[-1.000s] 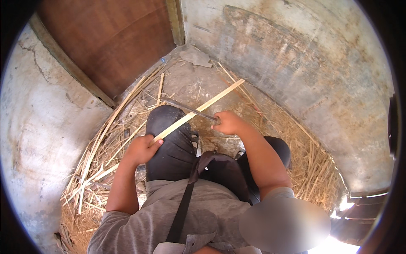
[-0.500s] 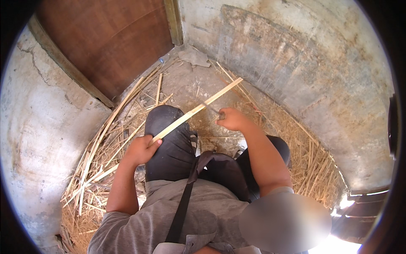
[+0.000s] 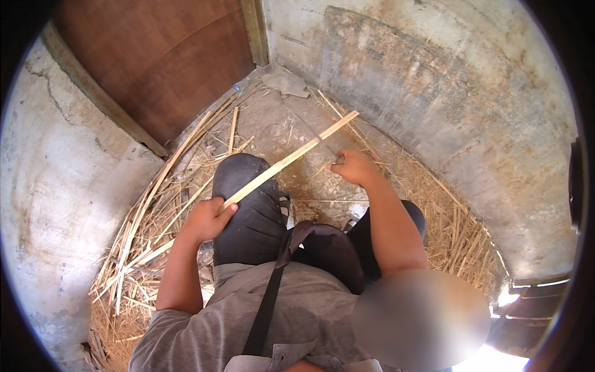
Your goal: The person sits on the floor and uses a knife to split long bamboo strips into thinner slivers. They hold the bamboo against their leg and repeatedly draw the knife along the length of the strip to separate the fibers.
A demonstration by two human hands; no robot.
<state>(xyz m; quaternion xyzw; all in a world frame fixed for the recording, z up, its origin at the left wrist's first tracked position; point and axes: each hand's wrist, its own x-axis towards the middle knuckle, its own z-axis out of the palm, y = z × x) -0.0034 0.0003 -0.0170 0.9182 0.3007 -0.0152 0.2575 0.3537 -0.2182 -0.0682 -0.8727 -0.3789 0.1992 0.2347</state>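
I sit on the ground with my knees drawn up in dark trousers. My left hand [image 3: 207, 218] grips the near end of a long pale cane strip [image 3: 291, 158], which slants up and to the right over my left knee. My right hand [image 3: 354, 167] is closed on the handle of a thin knife [image 3: 316, 133]. The blade points up and to the left and crosses the strip close to its far end. Where blade and strip meet is too small to tell if they touch.
Split cane strips and dry shavings [image 3: 155, 217] lie heaped on the concrete floor to my left and to my right [image 3: 458, 229]. A brown wooden door [image 3: 155, 62] stands ahead on the left, with rough plaster walls [image 3: 434, 93] close around.
My right hand has shifted a little up and to the right with the knife. The strip and my left hand have stayed almost where they were.
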